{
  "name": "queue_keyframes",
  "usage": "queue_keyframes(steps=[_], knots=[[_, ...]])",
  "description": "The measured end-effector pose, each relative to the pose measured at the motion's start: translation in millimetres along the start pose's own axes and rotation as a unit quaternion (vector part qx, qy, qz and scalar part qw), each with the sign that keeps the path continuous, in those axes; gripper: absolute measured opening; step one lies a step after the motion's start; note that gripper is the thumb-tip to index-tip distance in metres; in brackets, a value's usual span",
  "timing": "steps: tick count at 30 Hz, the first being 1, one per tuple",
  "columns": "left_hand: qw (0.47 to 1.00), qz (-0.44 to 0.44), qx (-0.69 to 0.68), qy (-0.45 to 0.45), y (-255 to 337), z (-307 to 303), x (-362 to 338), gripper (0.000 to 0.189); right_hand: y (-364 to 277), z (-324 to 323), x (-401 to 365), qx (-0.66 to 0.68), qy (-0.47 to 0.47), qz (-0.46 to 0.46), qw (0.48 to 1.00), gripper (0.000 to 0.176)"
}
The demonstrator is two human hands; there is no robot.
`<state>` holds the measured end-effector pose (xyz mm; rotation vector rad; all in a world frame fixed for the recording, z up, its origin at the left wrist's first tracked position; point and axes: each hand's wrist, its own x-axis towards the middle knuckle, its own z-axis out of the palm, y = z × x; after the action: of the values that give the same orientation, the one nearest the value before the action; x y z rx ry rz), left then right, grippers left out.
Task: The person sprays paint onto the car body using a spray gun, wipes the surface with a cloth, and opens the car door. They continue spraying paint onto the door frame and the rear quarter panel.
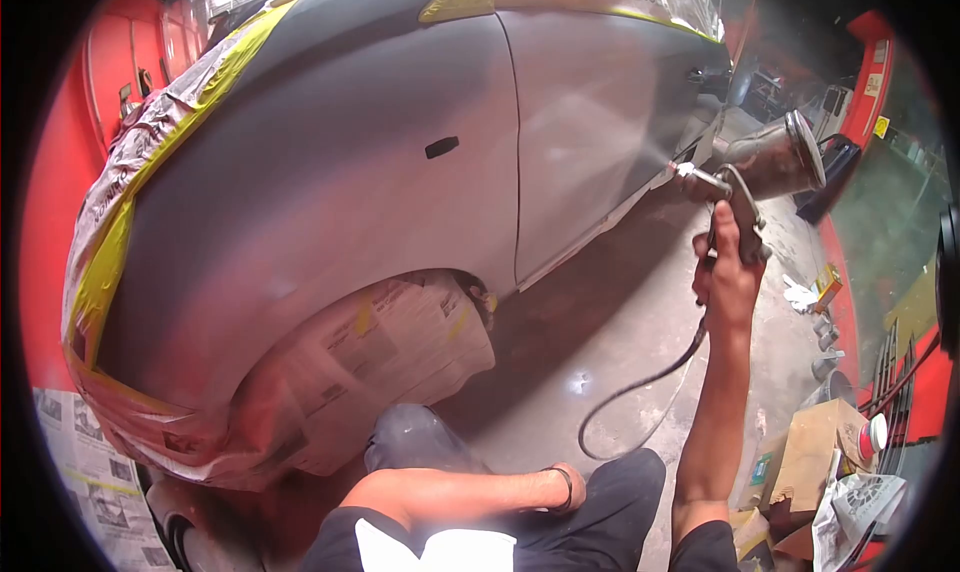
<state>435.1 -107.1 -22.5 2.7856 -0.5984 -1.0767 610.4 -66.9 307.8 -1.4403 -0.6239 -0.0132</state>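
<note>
My right hand (pixel 735 257) is wrapped round the handle of a spray gun (pixel 712 182), with a metal cup (pixel 770 162) tilted on top. A pale fan of mist spreads from its nozzle toward the car door panel (pixel 590 122). From the handle a dark hose (pixel 640 380) hangs in a loop above the floor. The car's fender (pixel 330 212) is grey with a pinkish tint, and newspaper (pixel 370 347) covers its wheel. Across my lap lies my left arm; my left hand (pixel 570 477) is by my knee, with a dark band at the wrist and its fingers mostly hidden.
Yellow tape (pixel 215 97) and masking sheet edge the car on the left. At lower right stand a cardboard box (pixel 815 447) and crumpled paper (pixel 860 512). A white glove (pixel 800 294) and small containers lie along the right wall. Red panels (pixel 55 222) flank the car.
</note>
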Motion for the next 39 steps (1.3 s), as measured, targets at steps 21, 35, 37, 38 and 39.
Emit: queue_keyframes(steps=[21,35,37,38,39], knots=[[1.0,0.009,-0.015,0.018,4,-7,-26,0.029,-51,6,55,0.083,-0.03,-0.025,0.996,0.035],[1.0,0.016,-0.014,0.004,-8,1,1,0.027,-131,26,108,-0.002,-0.153,-0.057,0.987,0.043],[0.999,0.034,-0.004,0.008,-10,4,3,0.027,-143,40,110,-0.02,-0.149,-0.058,0.987,0.05],[0.999,0.044,0.001,0.009,-9,4,0,0.027,-140,43,121,-0.032,-0.164,-0.09,0.982,0.048],[0.999,0.038,-0.005,0.011,-8,3,-1,0.027,-138,46,130,-0.056,-0.139,-0.109,0.983,0.047]])
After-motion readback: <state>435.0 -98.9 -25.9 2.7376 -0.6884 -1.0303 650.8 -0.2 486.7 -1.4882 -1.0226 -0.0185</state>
